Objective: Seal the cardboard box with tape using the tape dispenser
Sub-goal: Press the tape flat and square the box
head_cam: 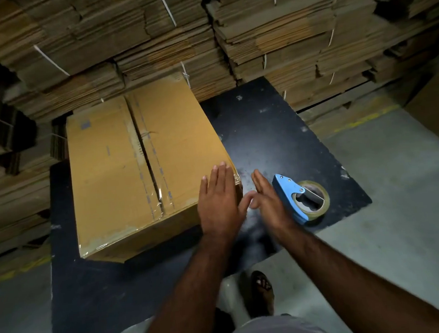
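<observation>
A brown cardboard box (133,160) lies on a black table (277,140), its two top flaps meeting along a centre seam with a dark gap; clear tape shows at the near end of the seam. My left hand (217,201) lies flat with straight fingers on the box's near right corner. My right hand (266,202) hovers just right of the box with straight fingers, holding nothing. A blue tape dispenser (299,199) with a roll of clear tape lies on the table right beside my right hand.
Tall stacks of flattened cardboard (201,29) bound with white straps wall in the back and left. Grey concrete floor (402,203) with a yellow line lies to the right. My sandalled foot (261,290) shows below the table's front edge.
</observation>
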